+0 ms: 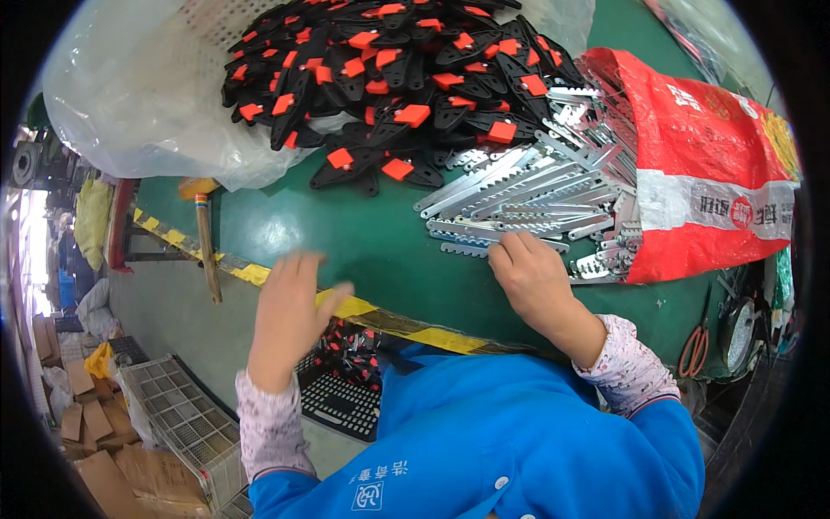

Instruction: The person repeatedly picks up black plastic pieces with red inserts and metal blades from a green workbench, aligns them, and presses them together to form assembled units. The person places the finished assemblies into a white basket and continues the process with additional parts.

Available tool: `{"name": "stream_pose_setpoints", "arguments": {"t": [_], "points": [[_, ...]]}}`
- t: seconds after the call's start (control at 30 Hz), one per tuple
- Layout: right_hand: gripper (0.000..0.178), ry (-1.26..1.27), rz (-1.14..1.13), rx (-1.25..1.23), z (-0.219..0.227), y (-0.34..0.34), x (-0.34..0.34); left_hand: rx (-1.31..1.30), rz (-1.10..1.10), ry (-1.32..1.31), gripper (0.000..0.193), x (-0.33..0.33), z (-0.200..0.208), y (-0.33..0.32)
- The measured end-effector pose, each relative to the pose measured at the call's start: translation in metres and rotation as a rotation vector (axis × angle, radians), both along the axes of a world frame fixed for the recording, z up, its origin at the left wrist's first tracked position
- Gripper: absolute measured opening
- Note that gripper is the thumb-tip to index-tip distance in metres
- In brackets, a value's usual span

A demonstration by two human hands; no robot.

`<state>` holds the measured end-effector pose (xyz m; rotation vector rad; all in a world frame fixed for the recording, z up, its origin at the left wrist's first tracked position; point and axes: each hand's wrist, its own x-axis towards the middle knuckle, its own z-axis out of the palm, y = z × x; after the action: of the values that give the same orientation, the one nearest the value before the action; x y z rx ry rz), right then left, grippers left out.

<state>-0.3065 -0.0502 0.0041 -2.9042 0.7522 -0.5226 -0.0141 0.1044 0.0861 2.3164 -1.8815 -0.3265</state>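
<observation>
My right hand is closed at the near edge of a heap of silvery metal strips with notched edges. Its curled fingers grip one toothed strip, partly hidden beneath them. Over the table's striped front edge, my left hand is raised, slightly blurred, with thumb and fingers apart and nothing in it. A large pile of black plastic parts with red blocks lies beyond the hands. The metal strips spill from the mouth of a red woven sack on the right.
A mallet with a wooden handle lies across the table's left edge. Clear plastic sheeting spreads at the far left. Scissors with red handles lie at the near right. Below the table is a black basket; a wire crate stands farther left.
</observation>
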Motion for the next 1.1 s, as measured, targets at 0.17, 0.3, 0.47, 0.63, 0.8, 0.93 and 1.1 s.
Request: {"name": "stream_pose_setpoints", "arguments": {"t": [0.17, 0.3, 0.47, 0.63, 0.8, 0.93, 1.1], "points": [[0.010, 0.162, -0.003, -0.122, 0.001, 0.003, 0.011, -0.550, -0.050, -0.031, 0.053, 0.041, -0.062, -0.089], [0.013, 0.041, 0.047, -0.030, -0.004, -0.009, 0.006, -0.432, 0.005, -0.052, 0.053, 0.035, -0.077, -0.118], [0.011, -0.323, 0.014, 0.572, 0.003, -0.008, -0.007, -0.453, -0.074, 0.074, 0.043, -0.003, -0.074, -0.089], [0.012, -0.420, -0.118, 0.889, 0.015, -0.006, -0.008, -0.522, -0.197, 0.191, 0.047, -0.028, -0.083, -0.048], [0.011, -0.377, -0.088, 0.821, 0.022, -0.008, -0.008, -0.514, -0.247, 0.147, 0.050, -0.035, -0.073, -0.045], [0.012, -0.295, 0.029, 0.618, 0.028, -0.009, -0.014, -0.420, -0.302, 0.145, 0.051, -0.044, -0.056, -0.047], [0.021, -0.261, 0.056, 0.306, 0.025, -0.014, -0.012, -0.330, -0.410, 0.323, 0.064, -0.065, -0.045, -0.045]]}}
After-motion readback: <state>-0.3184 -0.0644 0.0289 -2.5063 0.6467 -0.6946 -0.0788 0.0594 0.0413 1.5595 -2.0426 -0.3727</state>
